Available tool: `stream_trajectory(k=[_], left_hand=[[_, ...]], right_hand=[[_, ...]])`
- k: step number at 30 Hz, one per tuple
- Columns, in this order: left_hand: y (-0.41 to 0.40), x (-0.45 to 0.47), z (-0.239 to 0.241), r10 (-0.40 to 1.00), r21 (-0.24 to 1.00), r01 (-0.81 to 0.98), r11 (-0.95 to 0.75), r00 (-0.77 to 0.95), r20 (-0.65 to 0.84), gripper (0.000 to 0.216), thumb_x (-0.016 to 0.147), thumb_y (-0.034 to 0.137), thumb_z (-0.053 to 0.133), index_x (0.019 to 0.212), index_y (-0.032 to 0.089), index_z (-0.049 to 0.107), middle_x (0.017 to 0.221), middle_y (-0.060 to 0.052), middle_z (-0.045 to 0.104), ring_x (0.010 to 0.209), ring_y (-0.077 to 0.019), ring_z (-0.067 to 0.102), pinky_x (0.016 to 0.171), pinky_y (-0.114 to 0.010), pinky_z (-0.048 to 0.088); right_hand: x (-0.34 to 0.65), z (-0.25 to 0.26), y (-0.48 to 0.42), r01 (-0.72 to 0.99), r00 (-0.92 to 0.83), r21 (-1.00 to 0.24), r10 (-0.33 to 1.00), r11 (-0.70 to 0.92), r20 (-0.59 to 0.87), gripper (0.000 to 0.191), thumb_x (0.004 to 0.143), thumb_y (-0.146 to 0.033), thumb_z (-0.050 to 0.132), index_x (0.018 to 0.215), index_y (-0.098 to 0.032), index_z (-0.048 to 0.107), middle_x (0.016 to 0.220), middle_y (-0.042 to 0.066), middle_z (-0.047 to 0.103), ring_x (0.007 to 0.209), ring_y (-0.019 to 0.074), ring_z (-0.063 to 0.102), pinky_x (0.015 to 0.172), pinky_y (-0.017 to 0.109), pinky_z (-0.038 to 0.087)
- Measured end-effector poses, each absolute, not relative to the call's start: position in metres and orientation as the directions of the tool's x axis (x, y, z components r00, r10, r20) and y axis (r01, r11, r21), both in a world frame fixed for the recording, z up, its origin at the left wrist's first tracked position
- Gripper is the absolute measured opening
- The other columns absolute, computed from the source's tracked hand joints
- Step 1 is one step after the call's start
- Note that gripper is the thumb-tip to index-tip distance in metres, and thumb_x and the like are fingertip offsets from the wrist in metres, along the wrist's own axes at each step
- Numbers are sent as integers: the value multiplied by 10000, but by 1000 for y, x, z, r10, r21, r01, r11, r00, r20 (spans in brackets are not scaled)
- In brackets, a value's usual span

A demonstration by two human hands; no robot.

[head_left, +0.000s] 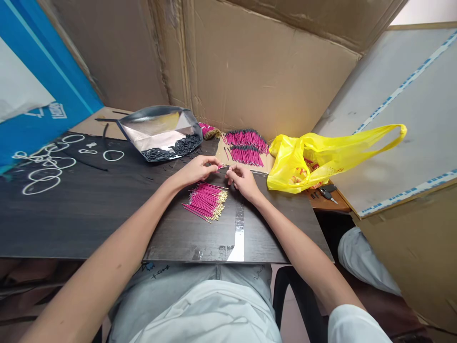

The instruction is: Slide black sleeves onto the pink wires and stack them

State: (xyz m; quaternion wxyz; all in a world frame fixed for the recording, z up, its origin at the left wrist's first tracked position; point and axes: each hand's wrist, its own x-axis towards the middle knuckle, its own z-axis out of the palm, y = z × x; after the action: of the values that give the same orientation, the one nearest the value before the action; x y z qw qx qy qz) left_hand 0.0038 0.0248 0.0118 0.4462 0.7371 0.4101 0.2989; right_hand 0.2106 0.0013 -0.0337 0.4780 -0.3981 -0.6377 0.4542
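My left hand (202, 167) is closed in a pinch on a thin magenta wire, part of which shows at the fingertips. Close beside it, my right hand (242, 179) pinches a small dark piece, likely a short black sleeve, near the wire's end. Just below both hands lies a pile of magenta wires (205, 200) with gold-coloured tips pointing right. Beyond the hands, two rows of magenta wires with black ends (246, 155) rest on a piece of cardboard (223, 152). An opened silvery bag (143, 133) at the back left holds many short black sleeves (187, 144).
Loose white rubber bands (44, 174) lie at the left of the dark table (107, 214). A yellow plastic bag (289, 162) stands at the right, with keys (326, 194) beside it. A bundle of magenta wires (209, 131) sits at the back. Cardboard panels (264, 71) wall the far side.
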Motion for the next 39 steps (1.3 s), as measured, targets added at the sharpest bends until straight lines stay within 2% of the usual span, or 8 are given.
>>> stream_trajectory(k=[7, 13, 21, 27, 33, 39], left_hand=[[23, 5, 15, 876, 880, 372, -295, 473, 93, 240, 823, 349, 663, 964, 160, 708, 588, 23, 521, 468, -102, 386, 469, -241, 288], [20, 5, 20, 875, 866, 388, -316, 472, 108, 269, 822, 372, 671, 960, 150, 735, 649, 11, 580, 493, -98, 397, 480, -240, 297], [26, 1, 14, 878, 874, 377, -307, 467, 107, 303, 826, 383, 694, 1016, 150, 737, 704, -1, 611, 492, -91, 390, 479, -246, 292], [27, 0, 13, 872, 880, 364, -306, 478, 105, 314, 837, 376, 706, 1048, 145, 736, 599, 31, 521, 487, -100, 377, 474, -244, 269], [27, 0, 12, 871, 887, 357, -294, 482, 95, 296, 870, 400, 689, 1037, 158, 722, 535, 54, 441, 476, -112, 379, 481, -249, 284], [26, 1, 12, 880, 878, 378, -294, 467, 93, 302, 883, 401, 671, 1046, 153, 725, 540, 46, 454, 482, -120, 387, 484, -254, 275]], right_hand=[[210, -36, 3, 135, -198, -964, 959, 230, 201, 175, 789, -356, 630, 772, -204, 543, 682, -12, 654, 569, 107, 564, 506, 189, 401], [208, -31, 1, -9, -163, -977, 964, 212, 210, 248, 707, -337, 687, 879, -216, 556, 687, -46, 591, 573, 110, 555, 465, 188, 388], [210, -29, 0, 23, -189, -967, 951, 253, 244, 219, 735, -331, 651, 909, -203, 613, 737, -29, 600, 592, 104, 525, 486, 195, 388], [210, -28, -2, 73, -169, -960, 952, 272, 256, 219, 759, -328, 636, 939, -202, 638, 728, -27, 601, 598, 111, 525, 509, 201, 406], [209, -29, -2, 70, -145, -961, 956, 266, 254, 223, 766, -329, 615, 949, -201, 630, 809, -10, 639, 611, 113, 557, 502, 203, 416], [211, -34, 2, 74, -156, -956, 950, 283, 269, 228, 773, -327, 614, 964, -204, 635, 828, -6, 659, 592, 110, 565, 494, 201, 401]])
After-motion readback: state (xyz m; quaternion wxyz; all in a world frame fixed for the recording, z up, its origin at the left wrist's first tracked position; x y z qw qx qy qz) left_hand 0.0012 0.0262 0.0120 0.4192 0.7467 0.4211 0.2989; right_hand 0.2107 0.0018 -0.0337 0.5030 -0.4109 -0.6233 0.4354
